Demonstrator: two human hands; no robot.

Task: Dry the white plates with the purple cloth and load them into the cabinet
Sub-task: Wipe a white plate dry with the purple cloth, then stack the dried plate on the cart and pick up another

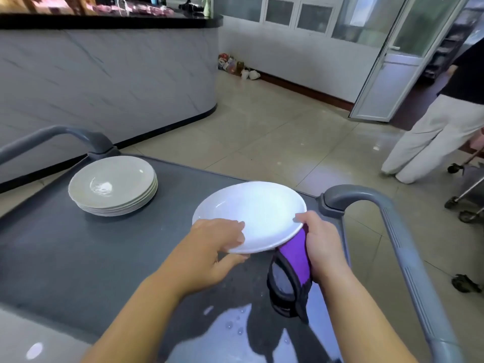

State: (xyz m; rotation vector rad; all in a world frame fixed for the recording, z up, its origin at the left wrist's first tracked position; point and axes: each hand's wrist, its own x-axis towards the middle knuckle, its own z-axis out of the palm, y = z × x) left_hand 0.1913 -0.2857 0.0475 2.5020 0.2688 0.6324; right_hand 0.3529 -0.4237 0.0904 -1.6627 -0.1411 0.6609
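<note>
Both my forearms reach forward, bare, converging ahead of me. My left hand [217,244] pinches the plate [251,213] at its near rim, fingers on top, thumb beneath. My right hand [320,242] grips the cloth [296,254] (thumb hooked over the plate's right edge), knuckles turned outward.

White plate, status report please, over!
Left hand grips white plate rim. Right hand holds purple cloth against its edge. Plate stack waits on cart. Nothing blocking.
</note>
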